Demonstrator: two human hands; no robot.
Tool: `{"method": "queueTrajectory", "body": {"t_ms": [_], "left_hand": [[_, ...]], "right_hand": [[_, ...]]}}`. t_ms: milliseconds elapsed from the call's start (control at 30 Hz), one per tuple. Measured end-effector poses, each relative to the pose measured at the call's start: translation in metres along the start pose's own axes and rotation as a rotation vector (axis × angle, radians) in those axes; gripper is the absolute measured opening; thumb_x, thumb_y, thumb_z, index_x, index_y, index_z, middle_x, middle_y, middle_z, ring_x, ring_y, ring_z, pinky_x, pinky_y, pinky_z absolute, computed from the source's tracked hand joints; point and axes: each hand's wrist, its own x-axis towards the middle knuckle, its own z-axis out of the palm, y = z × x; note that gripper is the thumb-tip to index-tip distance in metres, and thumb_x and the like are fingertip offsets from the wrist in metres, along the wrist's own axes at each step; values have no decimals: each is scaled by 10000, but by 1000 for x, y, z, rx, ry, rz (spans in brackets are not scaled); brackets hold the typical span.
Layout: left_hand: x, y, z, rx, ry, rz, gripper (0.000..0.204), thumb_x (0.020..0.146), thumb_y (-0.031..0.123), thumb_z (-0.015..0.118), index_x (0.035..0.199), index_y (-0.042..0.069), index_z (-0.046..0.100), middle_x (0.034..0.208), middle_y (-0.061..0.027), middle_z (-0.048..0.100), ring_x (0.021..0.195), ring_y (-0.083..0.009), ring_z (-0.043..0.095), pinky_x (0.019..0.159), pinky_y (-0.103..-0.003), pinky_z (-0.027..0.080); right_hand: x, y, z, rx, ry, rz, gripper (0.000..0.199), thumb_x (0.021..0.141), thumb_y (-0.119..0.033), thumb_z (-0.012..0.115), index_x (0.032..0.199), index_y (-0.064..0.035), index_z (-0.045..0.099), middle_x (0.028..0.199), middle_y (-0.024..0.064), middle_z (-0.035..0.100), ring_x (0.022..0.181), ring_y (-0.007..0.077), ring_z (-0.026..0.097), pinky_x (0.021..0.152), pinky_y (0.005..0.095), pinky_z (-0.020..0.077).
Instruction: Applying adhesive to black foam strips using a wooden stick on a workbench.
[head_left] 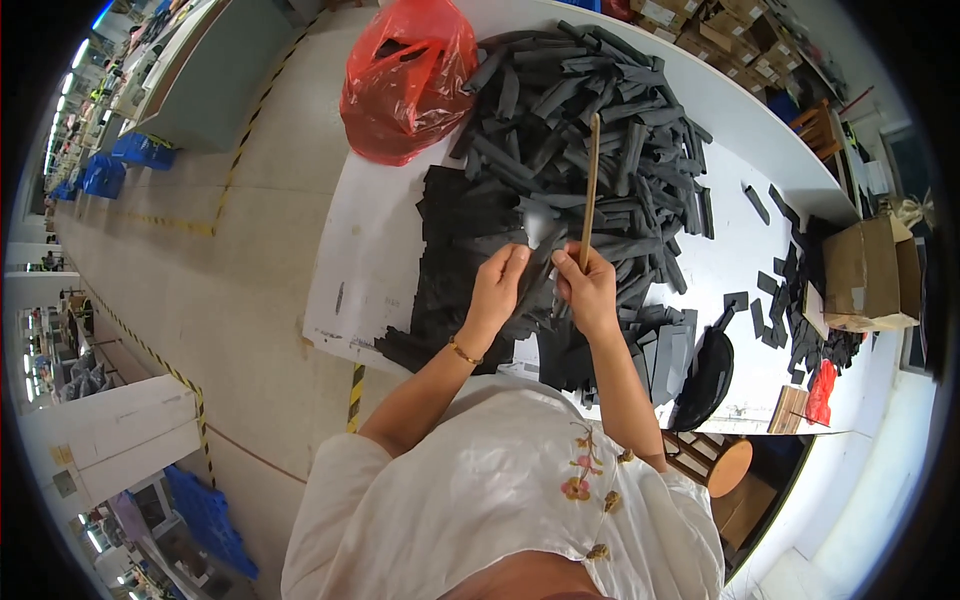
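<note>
At frame centre, the left hand (pixel 497 285) pinches a black sleeve (pixel 537 262); the right hand (pixel 588 290) grips a wooden stick (pixel 591 180) over 1 pile of black strips (pixel 600 110).

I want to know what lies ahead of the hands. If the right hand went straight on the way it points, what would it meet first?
Probably the pile of black strips beyond the right hand, which holds a wooden stick pointing that way; depth is unclear.

the lower end of the wooden stick (pixel 591 180) is hidden inside the right hand (pixel 588 290); the black pieces beneath are covered.
</note>
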Motion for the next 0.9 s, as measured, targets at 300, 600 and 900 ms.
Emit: {"method": "queueTrajectory", "body": {"t_ms": [300,600,900], "left_hand": [[21,-6,-8,-683,-39,-322,119,899,159,646,956,58,671,888,3,639,832,-88,563,763,-255,429],[18,11,13,-392,93,-188,249,972,241,526,960,17,633,795,-21,630,728,-110,582,616,-240,430],[-36,-32,-11,-57,-539,-331,253,999,189,442,1039,10,616,618,-9,521,487,-55,411,463,-202,353]], "right_hand": [[-3,0,4,-202,-57,-43,142,908,-154,658,917,-20,610,630,-65,476,510,17,372,448,191,268],[-7,7,2,-64,-63,-15,138,912,-154,650,916,-22,609,664,-49,502,516,21,414,452,183,285],[56,-37,-36,-94,420,-275,242,941,-226,592,908,14,588,598,11,540,475,79,498,441,221,355]]}}
